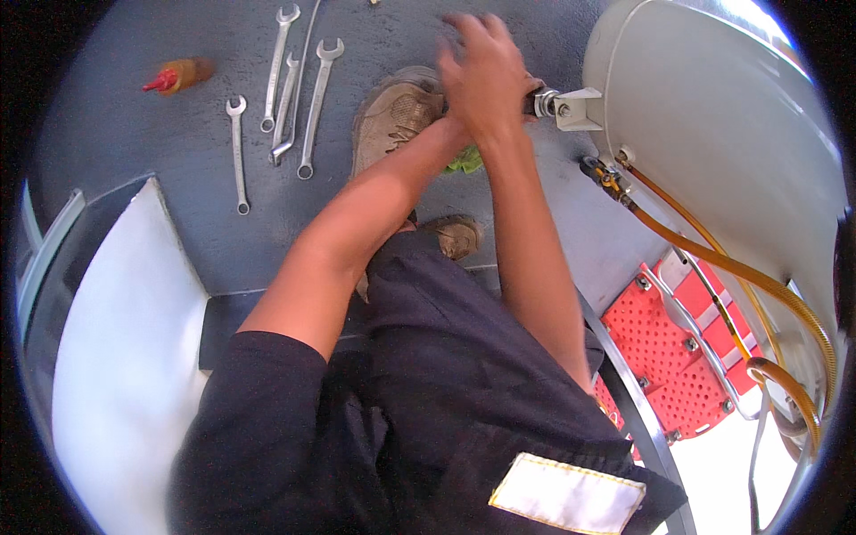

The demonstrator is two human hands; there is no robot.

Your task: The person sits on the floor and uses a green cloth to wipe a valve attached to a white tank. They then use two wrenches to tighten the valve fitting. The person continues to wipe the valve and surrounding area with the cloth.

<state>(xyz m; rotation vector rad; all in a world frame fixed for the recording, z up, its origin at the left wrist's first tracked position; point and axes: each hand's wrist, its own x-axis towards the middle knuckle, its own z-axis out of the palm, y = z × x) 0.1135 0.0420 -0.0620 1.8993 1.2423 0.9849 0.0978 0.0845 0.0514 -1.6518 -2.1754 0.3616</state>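
My right hand is raised over the boots, its fingers apart and somewhat blurred, with nothing visible in it. My left forearm crosses behind the right wrist. The left hand is mostly hidden there, close to a black and silver fitting on a bracket of the white tank. Whether its fingers grip the fitting cannot be seen. Something bright green shows beneath my wrists, beside a brown boot.
Several combination wrenches lie on the grey floor, left of the boots. Farther left is an amber bottle with a red tip. Amber hoses run along the tank at right, above a red perforated step. A white curved panel stands at left.
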